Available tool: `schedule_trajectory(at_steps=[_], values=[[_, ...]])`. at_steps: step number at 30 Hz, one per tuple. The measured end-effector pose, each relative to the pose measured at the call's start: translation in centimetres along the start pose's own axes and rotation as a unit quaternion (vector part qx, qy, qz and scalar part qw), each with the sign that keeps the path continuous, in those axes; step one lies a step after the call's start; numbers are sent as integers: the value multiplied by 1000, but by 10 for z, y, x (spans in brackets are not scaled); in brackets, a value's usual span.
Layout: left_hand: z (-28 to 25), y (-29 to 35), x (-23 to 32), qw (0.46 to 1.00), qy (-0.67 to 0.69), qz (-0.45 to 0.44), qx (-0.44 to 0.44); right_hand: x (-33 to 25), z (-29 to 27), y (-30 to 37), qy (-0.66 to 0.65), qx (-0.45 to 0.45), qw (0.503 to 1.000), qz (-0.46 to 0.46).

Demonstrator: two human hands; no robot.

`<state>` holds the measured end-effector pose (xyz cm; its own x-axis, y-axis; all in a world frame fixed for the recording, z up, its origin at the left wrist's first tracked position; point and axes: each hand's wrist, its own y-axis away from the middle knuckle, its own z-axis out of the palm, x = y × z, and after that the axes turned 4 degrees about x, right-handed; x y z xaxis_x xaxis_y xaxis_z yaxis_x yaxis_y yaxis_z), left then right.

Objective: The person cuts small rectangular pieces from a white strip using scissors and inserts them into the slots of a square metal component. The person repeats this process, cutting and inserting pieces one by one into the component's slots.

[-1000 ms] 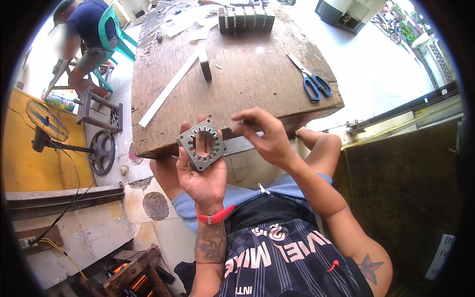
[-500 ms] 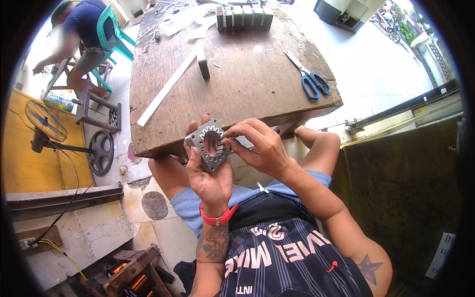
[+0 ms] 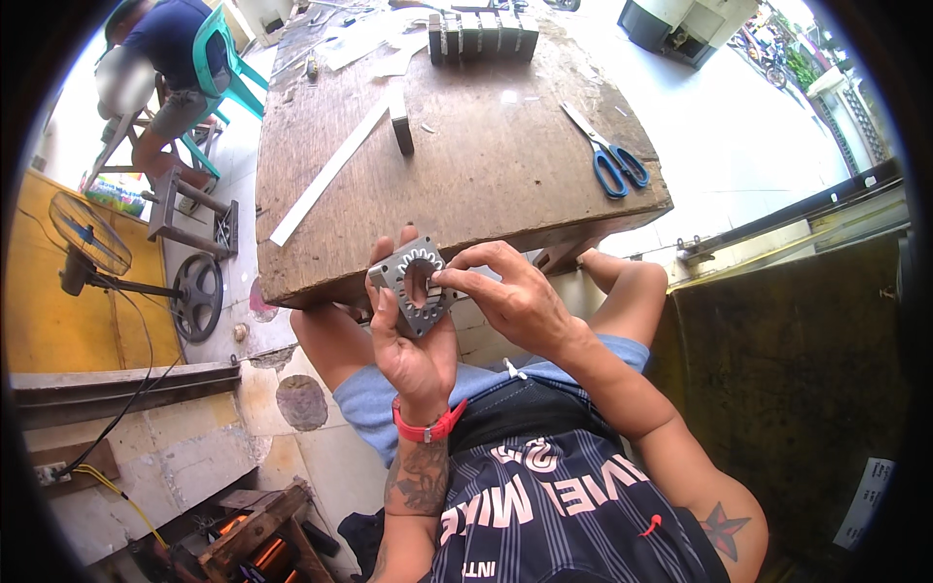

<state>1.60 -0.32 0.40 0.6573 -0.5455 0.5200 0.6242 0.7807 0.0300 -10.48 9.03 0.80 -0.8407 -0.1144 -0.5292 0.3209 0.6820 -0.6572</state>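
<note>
In front of the table edge, my left hand (image 3: 416, 361) holds a squarish grey metal stator core (image 3: 395, 269), its palm beneath and thumb on the near left side. The core is tilted, with its round bore facing up and the palm showing through. White slot liners line much of the bore's rim. From the right, my right hand (image 3: 520, 299) reaches in with thumb and index finger pinched at the bore's right edge. Whatever lies between those fingertips is too small to make out.
On the wooden table (image 3: 486, 175) lie blue-handled scissors (image 3: 612, 165), a long white strip (image 3: 330, 175), a small dark block (image 3: 400, 131) and a row of stacked cores (image 3: 483, 39). A fan (image 3: 92, 243) stands left. Another person (image 3: 175, 58) sits far left.
My right hand's fingertips have moved slightly left, further into the bore. The left hand and the stator core have barely shifted. The other person's arm has moved.
</note>
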Motion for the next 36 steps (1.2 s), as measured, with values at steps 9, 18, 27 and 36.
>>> schedule_trajectory(at_steps=[9,18,27,36], values=[[2,2,0,1000,-10,12,-7,-5,3,2,-78,62,991,84],[-1,2,-2,997,69,-20,-1,-13,17,21,-60,99,989,96],[-9,-8,9,978,177,-110,11,157,-44,-69,125,108,952,259],[-7,-14,6,974,186,-131,16,199,-34,-122,244,-3,912,330]])
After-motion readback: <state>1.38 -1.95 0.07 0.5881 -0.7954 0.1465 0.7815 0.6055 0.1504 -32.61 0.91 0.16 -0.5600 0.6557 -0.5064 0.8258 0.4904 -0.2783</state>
